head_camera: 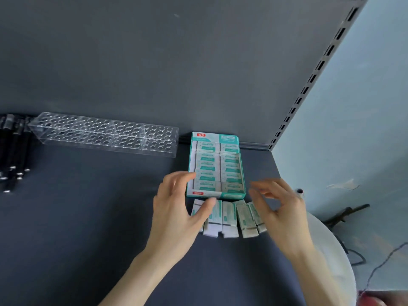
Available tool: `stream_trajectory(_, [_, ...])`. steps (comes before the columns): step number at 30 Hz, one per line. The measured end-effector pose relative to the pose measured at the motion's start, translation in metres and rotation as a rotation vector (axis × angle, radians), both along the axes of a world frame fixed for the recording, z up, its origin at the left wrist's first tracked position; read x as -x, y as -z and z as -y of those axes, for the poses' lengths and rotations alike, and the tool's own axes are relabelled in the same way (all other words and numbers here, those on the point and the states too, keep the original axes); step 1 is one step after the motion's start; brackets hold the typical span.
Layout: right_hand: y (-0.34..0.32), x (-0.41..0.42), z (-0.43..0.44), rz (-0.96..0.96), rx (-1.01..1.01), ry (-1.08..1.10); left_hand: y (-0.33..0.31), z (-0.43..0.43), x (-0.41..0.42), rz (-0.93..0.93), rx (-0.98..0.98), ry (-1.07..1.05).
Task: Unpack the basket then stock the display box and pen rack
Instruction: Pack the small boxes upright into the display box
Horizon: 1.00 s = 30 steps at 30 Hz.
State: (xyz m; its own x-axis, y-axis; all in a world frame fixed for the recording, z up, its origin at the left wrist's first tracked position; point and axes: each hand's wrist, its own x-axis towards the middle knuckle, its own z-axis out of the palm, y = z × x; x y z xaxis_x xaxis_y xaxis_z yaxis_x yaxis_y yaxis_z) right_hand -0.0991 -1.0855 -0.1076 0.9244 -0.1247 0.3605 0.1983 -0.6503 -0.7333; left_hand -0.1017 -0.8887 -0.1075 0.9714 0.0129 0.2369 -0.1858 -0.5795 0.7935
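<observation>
A teal display box (215, 195) stands on the dark shelf near the back wall, filled with rows of white-and-teal erasers. Several loose erasers (229, 218) lie side by side just in front of it. My left hand (176, 213) hovers at the box's left front corner, fingers spread, thumb over the leftmost loose eraser. My right hand (280, 208) is blurred, fingers apart, over the rightmost loose erasers. Neither hand holds anything. A clear pen rack (106, 134) with empty holes lies to the left at the back wall. Black pens (13, 151) lie at the far left.
The shelf's right edge (282, 180) meets a pale blue wall. A slotted upright (313, 80) runs along the back right corner. A white rounded object (337, 250) sits below right, beside cables (375, 268) and a dark bracket (346, 214).
</observation>
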Motion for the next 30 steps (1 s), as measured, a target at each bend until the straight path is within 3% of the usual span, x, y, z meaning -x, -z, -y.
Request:
stream_trajectory(5, [0.019,0.036,0.011,-0.065,-0.056,0.042,0.021,0.014,0.038,-0.046,-0.134,-0.195])
stream_trajectory(8, [0.027,0.042,0.015,-0.116,0.048,0.071,0.027,0.024,0.043,-0.07,-0.256,-0.316])
stream_trajectory(12, [0.028,0.039,0.016,-0.159,0.143,0.066,0.028,0.025,0.042,-0.093,-0.314,-0.31])
stream_trajectory(21, [0.026,0.04,0.017,-0.158,-0.034,0.04,0.019,0.022,0.047,-0.035,0.062,-0.247])
stream_trajectory(30, [0.026,0.047,0.021,-0.127,-0.311,-0.077,0.021,0.014,0.053,0.041,0.352,-0.373])
